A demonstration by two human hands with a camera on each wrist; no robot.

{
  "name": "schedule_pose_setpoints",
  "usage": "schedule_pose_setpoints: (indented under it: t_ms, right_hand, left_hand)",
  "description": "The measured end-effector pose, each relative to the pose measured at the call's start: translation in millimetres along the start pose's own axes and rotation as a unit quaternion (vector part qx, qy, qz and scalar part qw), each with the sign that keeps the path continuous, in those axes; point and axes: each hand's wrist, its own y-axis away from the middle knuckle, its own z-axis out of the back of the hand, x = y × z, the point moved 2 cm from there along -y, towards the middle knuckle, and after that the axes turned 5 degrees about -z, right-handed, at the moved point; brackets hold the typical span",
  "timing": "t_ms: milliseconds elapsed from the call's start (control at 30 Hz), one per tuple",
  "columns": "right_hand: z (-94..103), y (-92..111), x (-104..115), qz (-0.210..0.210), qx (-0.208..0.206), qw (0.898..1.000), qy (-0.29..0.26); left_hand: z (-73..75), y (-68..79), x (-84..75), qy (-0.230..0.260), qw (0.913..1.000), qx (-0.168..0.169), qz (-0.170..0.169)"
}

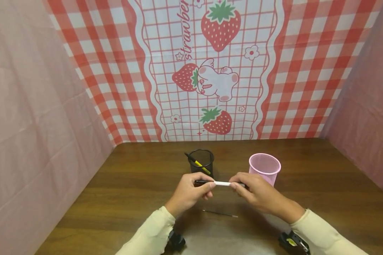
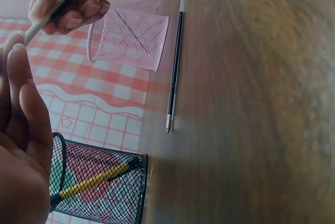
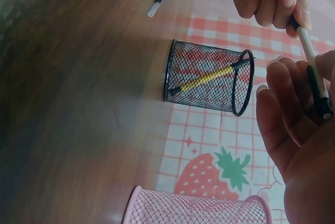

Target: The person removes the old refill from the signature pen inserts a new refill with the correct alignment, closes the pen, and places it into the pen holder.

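Observation:
Between both hands a white pen (image 1: 222, 183) with black ends is held level above the table. My left hand (image 1: 191, 189) pinches its black end between thumb and forefinger. The other end is pinched by my right hand (image 1: 256, 191), and in the right wrist view the pen's black clip (image 3: 313, 80) lies along that side. Below the hands a thin black ink refill (image 1: 220, 213) lies on the table; the left wrist view shows its metal tip and white end.
Behind the left hand stands a black mesh cup (image 1: 201, 156) with a yellow and black pen (image 1: 198, 163) leaning in it. A pink mesh cup (image 1: 265, 164) stands behind the right hand. A checked strawberry cloth (image 1: 210, 71) hangs at the back of the wooden table (image 1: 131, 198).

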Motion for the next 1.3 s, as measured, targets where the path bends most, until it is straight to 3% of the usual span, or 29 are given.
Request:
schedule_pose_setpoints:
  t_ms: [467,767,1300]
  right_hand:
    - [-0.9,-0.7,0.2,-0.020,0.013,0.999,-0.036]
    - [2.1,0.7,-2.3,-0.024,0.009,1.000,-0.008]
    - [4.1,-1.0,-0.2,0.025,-0.019,0.999,0.030]
  left_hand:
    - [-1.5,0.6,-1.0,0.003,1.0000,0.000,0.004]
    - [1.5,-0.5,-1.1,-0.020,0.9996,-0.020,-0.006]
    - [2.8,0.5,-1.5,0.002,0.9999,-0.012,0.009]
